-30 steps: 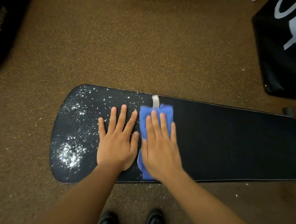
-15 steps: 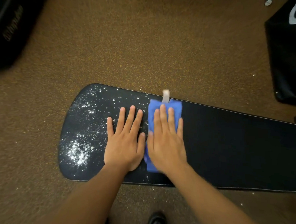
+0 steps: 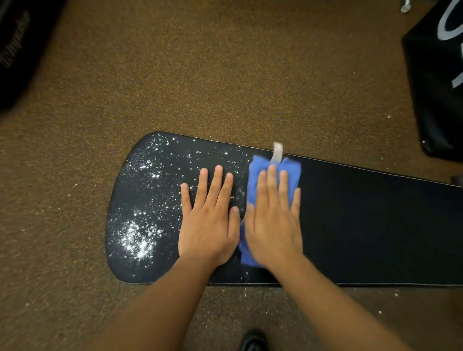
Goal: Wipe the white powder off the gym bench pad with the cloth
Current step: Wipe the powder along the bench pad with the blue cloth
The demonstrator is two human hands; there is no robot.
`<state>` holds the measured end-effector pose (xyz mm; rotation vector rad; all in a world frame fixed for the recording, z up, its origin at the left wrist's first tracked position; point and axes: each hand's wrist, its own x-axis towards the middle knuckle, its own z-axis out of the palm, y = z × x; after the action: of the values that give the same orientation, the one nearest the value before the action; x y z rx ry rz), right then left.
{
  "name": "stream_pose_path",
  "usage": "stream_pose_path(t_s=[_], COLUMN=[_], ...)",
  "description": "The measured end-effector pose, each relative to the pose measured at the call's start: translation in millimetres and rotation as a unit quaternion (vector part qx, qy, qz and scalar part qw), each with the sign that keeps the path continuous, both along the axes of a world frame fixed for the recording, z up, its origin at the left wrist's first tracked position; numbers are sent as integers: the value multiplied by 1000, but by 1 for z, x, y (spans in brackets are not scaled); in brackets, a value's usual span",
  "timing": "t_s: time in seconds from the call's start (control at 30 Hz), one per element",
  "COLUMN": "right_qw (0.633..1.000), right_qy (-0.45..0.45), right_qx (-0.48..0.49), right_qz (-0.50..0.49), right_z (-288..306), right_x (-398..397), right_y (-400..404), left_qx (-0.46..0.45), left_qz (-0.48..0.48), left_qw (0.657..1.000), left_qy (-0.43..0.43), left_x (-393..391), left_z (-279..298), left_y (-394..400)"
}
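Observation:
The black bench pad (image 3: 369, 231) lies across the view, its rounded end to the left. White powder (image 3: 138, 237) speckles that left end, thickest near the front edge. A folded blue cloth (image 3: 292, 167) with a white tag at its far edge rests on the pad. My right hand (image 3: 273, 220) lies flat on the cloth, pressing it down with straight fingers. My left hand (image 3: 209, 219) lies flat on the bare pad just left of the cloth, fingers slightly apart, holding nothing. The pad right of the cloth looks free of powder.
Brown speckled floor (image 3: 230, 68) surrounds the pad, with scattered powder crumbs near its front edge. A black padded block with white numerals (image 3: 450, 79) stands at the far right. Another dark pad (image 3: 15, 35) sits at the far left. My black shoe (image 3: 253, 345) shows below.
Both hands and the cloth keep the same place on the pad, side by side. The camera has shifted, so the pad sits further right in view. The powder patch looks unchanged.

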<state>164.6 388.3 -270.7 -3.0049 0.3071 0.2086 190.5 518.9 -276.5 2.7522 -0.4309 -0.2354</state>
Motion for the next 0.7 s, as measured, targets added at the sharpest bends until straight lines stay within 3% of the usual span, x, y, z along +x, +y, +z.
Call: stream_pose_path(t_s=[0.13,0.4,0.7], right_qw=[999,1000,997], right_qy=[-16,4,9], right_qx=[1,4,23], right_qz=[38,10,-72], right_z=[-4,-2,-1], right_x=[-32,-30,-1], right_y=[7,10,21], left_qx=[-45,38,45], left_qz=[-5,-29,-34], left_qw=[999,999,998], left_qy=[14,-8,-1], left_x=[2,27,30], left_z=[8,8,3], left_y=[10,67,67])
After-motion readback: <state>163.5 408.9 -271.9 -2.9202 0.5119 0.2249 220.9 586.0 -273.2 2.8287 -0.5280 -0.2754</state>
